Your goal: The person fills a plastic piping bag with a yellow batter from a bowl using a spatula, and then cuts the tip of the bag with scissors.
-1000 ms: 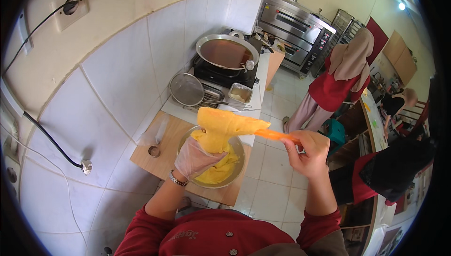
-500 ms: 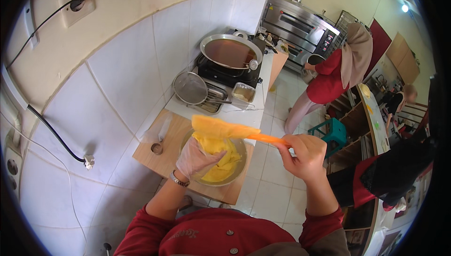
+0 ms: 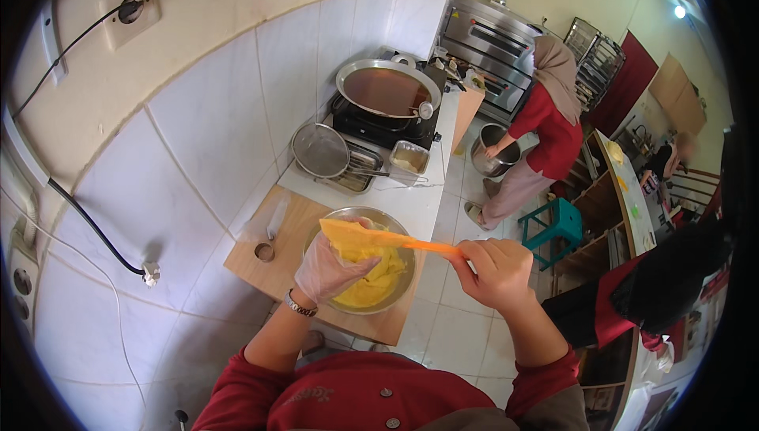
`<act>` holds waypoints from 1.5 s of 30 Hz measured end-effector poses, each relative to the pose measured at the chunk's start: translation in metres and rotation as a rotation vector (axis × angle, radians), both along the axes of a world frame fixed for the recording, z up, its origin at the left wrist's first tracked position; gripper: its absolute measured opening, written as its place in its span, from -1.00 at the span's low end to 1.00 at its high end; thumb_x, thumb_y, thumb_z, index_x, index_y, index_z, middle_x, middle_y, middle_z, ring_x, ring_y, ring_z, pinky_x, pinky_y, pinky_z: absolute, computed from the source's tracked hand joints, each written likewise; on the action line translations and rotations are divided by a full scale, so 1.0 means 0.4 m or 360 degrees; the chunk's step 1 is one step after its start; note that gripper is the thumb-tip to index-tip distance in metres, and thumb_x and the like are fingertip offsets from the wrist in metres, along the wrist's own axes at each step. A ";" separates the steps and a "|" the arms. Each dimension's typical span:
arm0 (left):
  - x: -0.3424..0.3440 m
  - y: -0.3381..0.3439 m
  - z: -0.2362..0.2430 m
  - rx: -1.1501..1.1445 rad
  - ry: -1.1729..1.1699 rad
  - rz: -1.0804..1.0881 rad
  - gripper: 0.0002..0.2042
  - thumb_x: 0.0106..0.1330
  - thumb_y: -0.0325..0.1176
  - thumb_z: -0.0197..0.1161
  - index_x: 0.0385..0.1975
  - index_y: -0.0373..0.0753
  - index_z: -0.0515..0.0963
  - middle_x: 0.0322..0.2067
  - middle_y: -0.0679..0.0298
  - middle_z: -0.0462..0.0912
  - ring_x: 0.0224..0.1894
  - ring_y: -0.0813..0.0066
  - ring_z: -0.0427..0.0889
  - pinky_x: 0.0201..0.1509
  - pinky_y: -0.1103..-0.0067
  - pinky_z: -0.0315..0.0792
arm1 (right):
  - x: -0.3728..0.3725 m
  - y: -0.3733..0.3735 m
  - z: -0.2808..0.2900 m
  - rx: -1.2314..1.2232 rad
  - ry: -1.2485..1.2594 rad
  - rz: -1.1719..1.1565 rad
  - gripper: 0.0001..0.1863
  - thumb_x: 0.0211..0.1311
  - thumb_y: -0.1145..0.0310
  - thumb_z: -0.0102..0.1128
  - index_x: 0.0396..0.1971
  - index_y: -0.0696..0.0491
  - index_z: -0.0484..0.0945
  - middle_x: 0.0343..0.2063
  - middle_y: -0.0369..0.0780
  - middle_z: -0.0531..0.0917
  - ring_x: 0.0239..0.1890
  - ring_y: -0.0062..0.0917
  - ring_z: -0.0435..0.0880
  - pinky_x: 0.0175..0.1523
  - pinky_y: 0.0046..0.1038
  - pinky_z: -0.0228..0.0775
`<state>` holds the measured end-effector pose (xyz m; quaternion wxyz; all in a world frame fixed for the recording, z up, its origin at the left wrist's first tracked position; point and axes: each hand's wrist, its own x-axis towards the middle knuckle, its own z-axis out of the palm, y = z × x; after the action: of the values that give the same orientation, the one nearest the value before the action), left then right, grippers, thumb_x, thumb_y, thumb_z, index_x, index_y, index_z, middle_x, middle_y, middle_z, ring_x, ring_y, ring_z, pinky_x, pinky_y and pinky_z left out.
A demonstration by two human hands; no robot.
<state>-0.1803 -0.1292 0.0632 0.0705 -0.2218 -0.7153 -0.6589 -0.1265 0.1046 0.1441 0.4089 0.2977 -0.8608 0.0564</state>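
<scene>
My left hand, in a clear glove, curls around soft yellow dough over a metal bowl on a wooden board. My right hand grips the handle of an orange spatula, whose dough-coated blade lies across my left fingers. Some of those fingertips are hidden by the blade. On the board, left of the bowl, are a small metal cup and a clear implement.
Beyond the board sit a strainer, a tray and a wide pan of brown liquid on a stove. One co-worker bends over a pot; others work at right, beside a green stool. An oven stands behind.
The spatula, raised with a thick lump of dough, has come down over my left hand and bowl, showing a flatter coating. The nearer standing co-worker has turned and bent toward the pot.
</scene>
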 end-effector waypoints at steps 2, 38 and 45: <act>-0.004 -0.010 0.006 -0.0184 0.0020 -0.0015 -0.61 0.00 -0.24 0.36 -0.19 -0.27 0.50 -0.32 0.23 0.63 -0.28 0.40 0.60 -0.17 0.57 0.44 | 0.003 0.002 0.004 0.0086 -0.0011 -0.0018 -0.80 -0.12 0.35 0.37 -0.60 0.06 0.49 -0.77 -0.33 0.46 -0.78 -0.55 0.42 -0.69 -0.58 0.18; 0.017 -0.007 -0.005 -0.0041 -0.0162 -0.0254 -0.53 -0.07 -0.36 0.41 -0.14 -0.32 0.43 -0.26 0.24 0.58 -0.20 0.51 0.55 -0.06 0.60 0.41 | 0.012 0.008 0.046 0.0246 -0.0175 0.0080 -0.80 -0.20 0.37 0.39 -0.62 0.02 0.49 -0.76 -0.35 0.45 -0.77 -0.58 0.41 -0.68 -0.59 0.16; 0.042 -0.009 0.014 -0.0128 -0.0141 -0.0112 -0.49 -0.10 -0.32 0.44 -0.11 -0.31 0.42 -0.21 0.22 0.58 -0.13 0.48 0.55 -0.01 0.57 0.39 | 0.020 -0.003 -0.018 -0.0237 -0.0339 0.0068 -0.83 -0.14 0.39 0.38 -0.62 0.06 0.53 -0.79 -0.34 0.46 -0.81 -0.57 0.40 -0.68 -0.60 0.19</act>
<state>-0.1634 -0.1326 0.0688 0.0066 -0.2203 -0.7354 -0.6408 -0.1184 0.1036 0.1370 0.3347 0.2773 -0.8863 0.1602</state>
